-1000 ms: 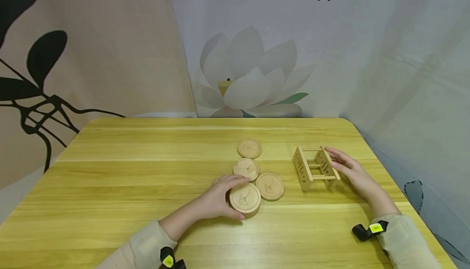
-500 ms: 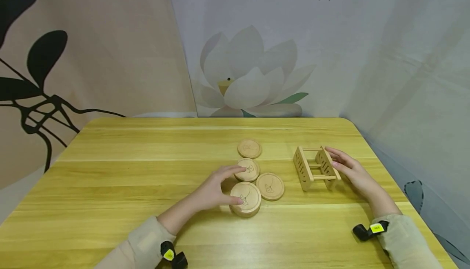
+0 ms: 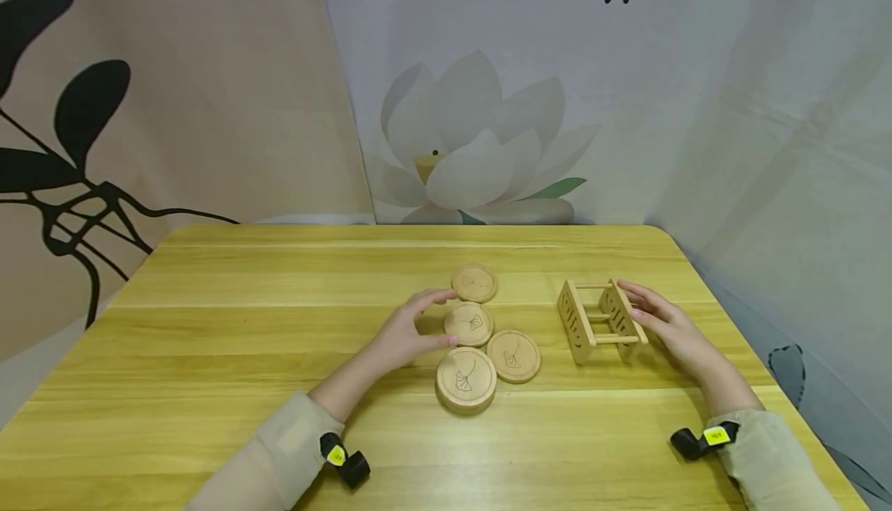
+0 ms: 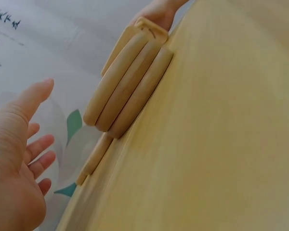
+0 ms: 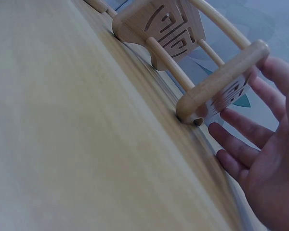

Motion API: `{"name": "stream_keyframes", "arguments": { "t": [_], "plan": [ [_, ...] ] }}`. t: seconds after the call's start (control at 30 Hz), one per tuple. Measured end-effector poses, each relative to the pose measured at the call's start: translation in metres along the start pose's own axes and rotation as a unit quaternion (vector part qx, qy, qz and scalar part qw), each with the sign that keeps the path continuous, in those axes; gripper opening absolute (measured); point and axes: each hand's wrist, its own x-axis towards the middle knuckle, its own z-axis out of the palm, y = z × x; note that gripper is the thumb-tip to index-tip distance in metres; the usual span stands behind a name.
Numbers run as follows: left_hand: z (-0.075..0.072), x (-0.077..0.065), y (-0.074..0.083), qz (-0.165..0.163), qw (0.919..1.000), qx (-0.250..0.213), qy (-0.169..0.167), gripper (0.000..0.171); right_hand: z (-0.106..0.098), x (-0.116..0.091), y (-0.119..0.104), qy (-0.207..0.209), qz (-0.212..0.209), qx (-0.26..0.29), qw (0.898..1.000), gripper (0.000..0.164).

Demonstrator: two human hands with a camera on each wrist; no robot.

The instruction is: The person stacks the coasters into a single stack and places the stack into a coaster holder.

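A stack of three round wooden coasters [image 3: 466, 379], the top one engraved with a ginkgo leaf, sits on the table; the left wrist view shows its layered edges. Behind it lie a single coaster [image 3: 469, 324] and a farther one [image 3: 475, 283]. My left hand [image 3: 400, 334] hovers at the left side of the middle coaster, thumb and fingers spread, holding nothing. A wooden coaster rack [image 3: 577, 325] with slotted side panels and crossbars stands to the right. Along its right panel, the fairly straight fingers of my right hand [image 3: 672, 333] touch the wood.
Another coaster [image 3: 513, 356] lies flat between the stack and the rack. The wooden table [image 3: 244, 325] ends at a cloth backdrop [image 3: 279, 93] printed with flowers, and its right edge runs beside my right arm.
My left hand has let go of the coaster stack and moved away from me, up to the single coaster behind it. The right hand and the rack have stayed in place.
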Motion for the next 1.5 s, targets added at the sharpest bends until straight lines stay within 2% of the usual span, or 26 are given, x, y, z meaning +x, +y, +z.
{"name": "stream_keyframes", "arguments": {
  "t": [0.4, 0.77, 1.0, 1.27, 1.5],
  "plan": [
    [-0.001, 0.02, -0.019, -0.01, 0.9996, 0.021, -0.015, 0.069, 0.0, 0.0, 0.002, 0.003, 0.002, -0.01, 1.0, 0.047],
    [0.0, 0.029, -0.031, -0.009, 0.997, 0.012, -0.075, 0.074, -0.001, 0.0, 0.003, 0.0, 0.007, -0.009, 1.0, 0.048],
    [-0.001, 0.029, -0.031, 0.003, 0.9908, 0.084, -0.107, 0.075, -0.001, 0.0, 0.003, 0.0, 0.003, -0.007, 1.0, 0.048],
    [0.0, 0.032, -0.033, 0.012, 0.9836, 0.136, -0.117, 0.072, -0.003, 0.0, 0.008, 0.007, 0.018, -0.018, 1.0, 0.048],
    [0.001, 0.037, -0.036, 0.029, 0.9756, 0.183, -0.118, 0.071, -0.002, 0.001, 0.008, 0.002, 0.013, -0.008, 1.0, 0.048]
  ]
}}
